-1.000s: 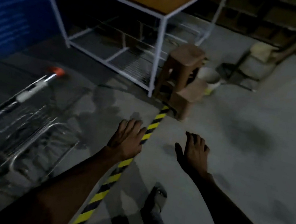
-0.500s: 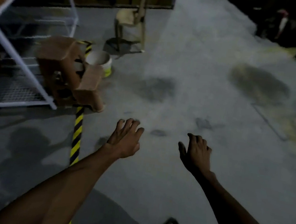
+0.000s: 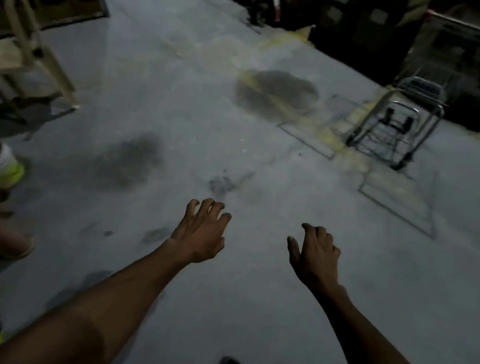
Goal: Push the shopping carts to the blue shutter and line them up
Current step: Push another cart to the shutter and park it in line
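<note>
Both hands — left [image 3: 201, 233], right [image 3: 315, 255] — loosely curled, holding nothing.

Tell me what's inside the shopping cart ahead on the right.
The shopping cart stands apart on the floor, out of reach of both hands. Through its wire frame only floor and its own bars show; nothing obvious inside. The upper basket blurs into darkness, so I cannot tell there.
</note>
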### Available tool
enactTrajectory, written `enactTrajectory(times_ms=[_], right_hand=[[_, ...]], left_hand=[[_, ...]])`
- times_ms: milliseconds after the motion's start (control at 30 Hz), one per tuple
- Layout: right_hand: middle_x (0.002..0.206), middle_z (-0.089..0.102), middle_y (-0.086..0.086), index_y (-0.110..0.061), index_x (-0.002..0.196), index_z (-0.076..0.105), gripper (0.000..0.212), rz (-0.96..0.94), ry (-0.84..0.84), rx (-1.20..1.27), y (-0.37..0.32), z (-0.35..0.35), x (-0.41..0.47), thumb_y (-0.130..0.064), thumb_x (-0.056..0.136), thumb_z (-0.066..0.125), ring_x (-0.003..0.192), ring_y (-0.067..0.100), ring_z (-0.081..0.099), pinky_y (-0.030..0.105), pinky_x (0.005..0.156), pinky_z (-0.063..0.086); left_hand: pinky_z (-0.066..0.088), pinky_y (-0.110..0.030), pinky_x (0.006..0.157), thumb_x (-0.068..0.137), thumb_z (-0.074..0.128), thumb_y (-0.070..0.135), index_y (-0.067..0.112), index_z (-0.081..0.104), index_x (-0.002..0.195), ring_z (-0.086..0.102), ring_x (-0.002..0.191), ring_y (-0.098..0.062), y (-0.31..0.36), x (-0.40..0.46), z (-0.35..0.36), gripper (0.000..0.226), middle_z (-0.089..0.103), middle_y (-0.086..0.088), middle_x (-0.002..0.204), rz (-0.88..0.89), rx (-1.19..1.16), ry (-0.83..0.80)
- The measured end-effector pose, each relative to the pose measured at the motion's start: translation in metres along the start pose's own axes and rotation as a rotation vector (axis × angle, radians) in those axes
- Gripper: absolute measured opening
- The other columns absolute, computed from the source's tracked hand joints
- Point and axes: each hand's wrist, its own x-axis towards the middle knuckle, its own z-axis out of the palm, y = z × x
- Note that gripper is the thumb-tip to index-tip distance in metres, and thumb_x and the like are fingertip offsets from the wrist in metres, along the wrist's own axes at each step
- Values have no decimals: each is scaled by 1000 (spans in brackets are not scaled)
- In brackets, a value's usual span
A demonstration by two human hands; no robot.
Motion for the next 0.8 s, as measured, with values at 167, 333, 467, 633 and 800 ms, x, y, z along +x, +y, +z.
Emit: enactTrajectory(times_ms=[167, 333, 467, 633, 800], right_hand=[[129, 51, 12, -12, 138, 45, 53, 155, 69, 31, 61, -25, 28, -46, 97, 47, 117, 31, 47, 49, 93, 39], [130, 51, 11, -14, 138, 45, 53, 250, 87, 41, 101, -42, 61, -46, 97, 48, 119, 30, 46, 49, 94, 39], [131, 51, 11, -13, 138, 45, 52, 316, 127, 36, 140, -60, 127, -45, 97, 48, 119, 30, 45, 49, 93, 39], [130, 52, 11, -14, 138, 45, 52, 367, 132, 63, 169, -83, 217, -46, 97, 48, 120, 30, 46, 49, 94, 41], [127, 55, 10, -15, 133, 49, 48, 445, 186, 130, 205, -108, 333, -45, 96, 49, 119, 31, 48, 49, 95, 41]], left_hand=[[13, -51, 112, 94, 48, 43, 21, 36, 145, 21, 142, -29, 43, 90, -18, 57, 29, -8, 154, 130, 35, 17], [12, -51, 112, 93, 49, 42, 20, 38, 144, 19, 143, -30, 70, 172, -26, 56, 28, -9, 155, 244, 50, 25], [13, -51, 110, 92, 50, 40, 19, 40, 142, 21, 141, -31, 83, 264, -31, 55, 30, -9, 154, 331, 65, 31], [14, -51, 109, 92, 49, 40, 19, 39, 141, 21, 141, -31, 86, 369, -46, 54, 30, -9, 153, 394, 78, 30], [15, -53, 111, 92, 49, 40, 19, 39, 142, 20, 142, -32, 93, 515, -76, 55, 30, -10, 154, 434, 96, 28]])
